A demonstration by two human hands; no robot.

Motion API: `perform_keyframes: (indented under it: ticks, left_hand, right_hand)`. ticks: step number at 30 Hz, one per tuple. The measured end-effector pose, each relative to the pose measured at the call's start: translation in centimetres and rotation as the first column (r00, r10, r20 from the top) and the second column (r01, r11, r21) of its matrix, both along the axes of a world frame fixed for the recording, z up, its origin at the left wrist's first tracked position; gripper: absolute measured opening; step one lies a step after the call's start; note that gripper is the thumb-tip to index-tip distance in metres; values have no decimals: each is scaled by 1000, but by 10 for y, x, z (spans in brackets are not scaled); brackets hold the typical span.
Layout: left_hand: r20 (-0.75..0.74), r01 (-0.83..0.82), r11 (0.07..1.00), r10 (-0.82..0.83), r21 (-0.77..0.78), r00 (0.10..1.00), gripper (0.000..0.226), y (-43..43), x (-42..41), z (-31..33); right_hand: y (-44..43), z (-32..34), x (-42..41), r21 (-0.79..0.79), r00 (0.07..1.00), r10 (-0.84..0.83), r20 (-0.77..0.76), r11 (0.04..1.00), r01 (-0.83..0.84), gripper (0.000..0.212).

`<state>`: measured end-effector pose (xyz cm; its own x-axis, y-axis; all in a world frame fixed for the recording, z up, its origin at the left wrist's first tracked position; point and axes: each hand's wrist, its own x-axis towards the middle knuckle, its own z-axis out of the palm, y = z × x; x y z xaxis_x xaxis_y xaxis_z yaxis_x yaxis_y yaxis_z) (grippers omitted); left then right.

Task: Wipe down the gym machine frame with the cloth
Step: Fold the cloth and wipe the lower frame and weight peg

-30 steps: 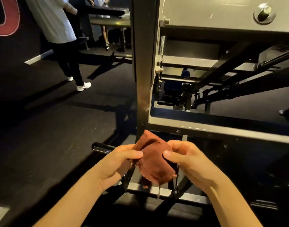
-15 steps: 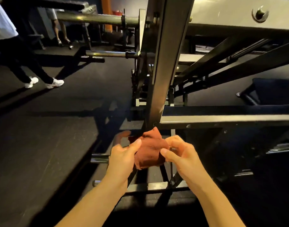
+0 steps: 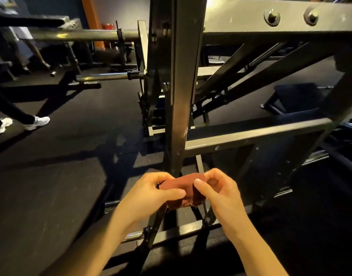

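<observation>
Cloth (image 3: 183,181) flatter now, frame upright (image 3: 181,96) beyond.

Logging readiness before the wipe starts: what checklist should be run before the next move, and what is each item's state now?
1. Grip on the cloth: ok, the left hand and right hand both pinch it.
2. The cloth laid flat for wiping: not ok, it is bunched between the thumbs.
3. Contact with the upright post: cannot tell, the cloth is held in front of the post's lower end.
4. Post face free of obstacles: ok, nothing hangs on it.
5. The bystander out of the way: ok, off to the left, apart from the frame.
</observation>
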<state>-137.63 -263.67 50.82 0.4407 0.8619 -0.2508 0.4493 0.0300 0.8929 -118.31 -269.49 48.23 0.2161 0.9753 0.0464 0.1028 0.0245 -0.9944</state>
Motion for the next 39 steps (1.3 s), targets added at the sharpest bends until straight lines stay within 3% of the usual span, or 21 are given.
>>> perform_keyframes:
  ticks: [3,6,10,14,17,21,24,27,32,36,39]
  left_hand:
    - [9,-4,999,4,32,1000,30,8,7,-5]
    - [10,-24,1000,24,-9,1000,38,12,11,-2]
    - [67,-135,983,144,-126,987,36,18,10,-1]
    - [34,-172,985,171,32,985,40,40,9,-5]
    - [38,-141,987,138,72,990,54,54,9,-6]
    - [-97,19,990,-5,143,995,26,69,5,-10]
    - [-10,-73,977,77,199,997,35,87,-6,-12]
    - [33,-61,935,52,348,998,38,104,-19,2]
    - [81,1,820,-58,573,995,43,116,-25,17]
    - [118,-9,751,-92,660,989,56,118,-20,21]
    - [137,-19,649,-132,760,982,50,124,-18,20]
  right_hand:
    - [6,-4,0,-29,989,-90,-120,996,87,36]
    - [17,-8,2,-124,955,23,-296,990,-62,39]
    - [37,-12,3,-186,945,56,-322,975,-121,37]
    - [57,-13,-4,-165,944,-2,-331,985,-56,20]
    - [62,-12,-14,-155,921,-82,-381,988,23,23]
    - [59,-16,-24,-159,923,-155,-353,982,104,19]
    - [66,-29,-37,-183,919,-299,-255,949,258,10]
    - [74,-24,-56,-169,877,-402,-263,914,369,10]
    - [83,-4,-67,-4,851,-472,-230,875,484,7]
    - [83,-27,-77,-152,798,-562,-218,827,541,11]
    - [86,-12,-77,-87,804,-560,-200,827,555,9]
